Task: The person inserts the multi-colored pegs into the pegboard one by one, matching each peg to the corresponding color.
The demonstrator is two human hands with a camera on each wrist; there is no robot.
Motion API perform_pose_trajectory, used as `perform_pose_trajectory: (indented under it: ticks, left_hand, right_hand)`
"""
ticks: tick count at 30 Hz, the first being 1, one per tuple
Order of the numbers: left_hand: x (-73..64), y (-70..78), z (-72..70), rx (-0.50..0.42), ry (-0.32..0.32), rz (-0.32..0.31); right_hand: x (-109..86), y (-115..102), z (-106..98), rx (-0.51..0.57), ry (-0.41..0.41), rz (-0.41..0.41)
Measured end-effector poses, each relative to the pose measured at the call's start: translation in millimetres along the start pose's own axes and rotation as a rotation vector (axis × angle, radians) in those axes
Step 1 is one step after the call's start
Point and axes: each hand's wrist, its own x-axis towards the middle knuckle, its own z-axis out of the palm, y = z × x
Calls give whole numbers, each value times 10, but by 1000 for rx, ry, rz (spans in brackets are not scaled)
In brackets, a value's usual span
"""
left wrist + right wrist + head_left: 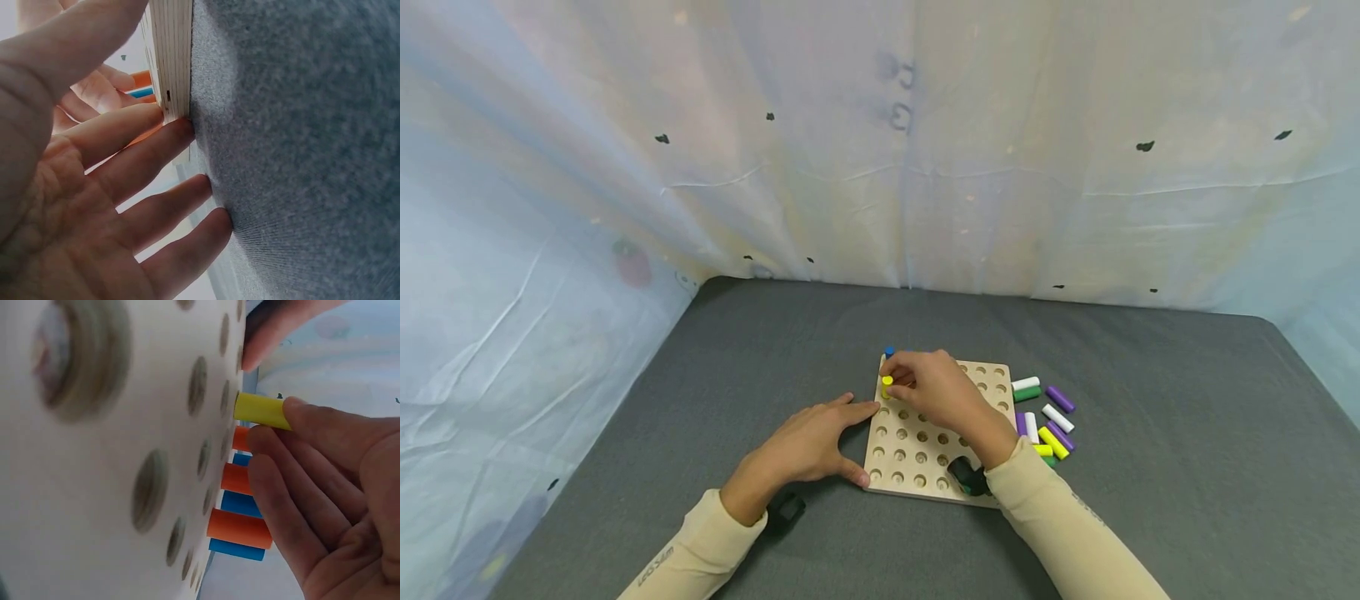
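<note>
My right hand [936,387] pinches a yellow peg [256,409] between thumb and fingers. The peg is upright at a hole near the left edge of the wooden pegboard [891,479], its lower end right at the board's face. Beyond it stand several orange pegs [240,528] and blue pegs [236,549] in the board, mostly hidden by my right hand in the head view. My left hand [808,442] has its fingers spread against the board's left side, thumb at the near corner. In the left wrist view, fingertips [184,128] touch the board's edge and the grey cloth.
Right of the board lies a loose group of pegs: purple [1060,398], white [1058,419], yellow [1053,442] and green [1027,393]. Grey cloth [1187,467] covers the table. A pale curtain [970,167] hangs behind it and at the sides.
</note>
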Motion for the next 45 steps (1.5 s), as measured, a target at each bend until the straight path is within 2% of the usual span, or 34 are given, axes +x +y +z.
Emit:
perform_pose_trajectory:
  ticks: [4, 15, 23, 29, 37, 45]
  left_hand:
    - [5, -22, 9, -1, 12, 14]
    - [5, -21, 9, 23, 20, -22]
    - [17, -6, 31, 27, 10, -39]
    - [32, 4, 39, 22, 10, -54]
    - [28, -18, 78, -9, 7, -81]
    - [-12, -44, 95, -62, 3, -57]
  right_hand:
    - [10, 2, 21, 1, 0, -7]
    - [29, 25, 54, -20, -17, -24]
    - [-69, 20, -40, -30, -36, -43]
    - [-288, 137, -237, -9, 11, -40]
    - [-753, 472, -468, -66, 97, 59]
    - [-1151, 704, -641, -152, 129, 157]
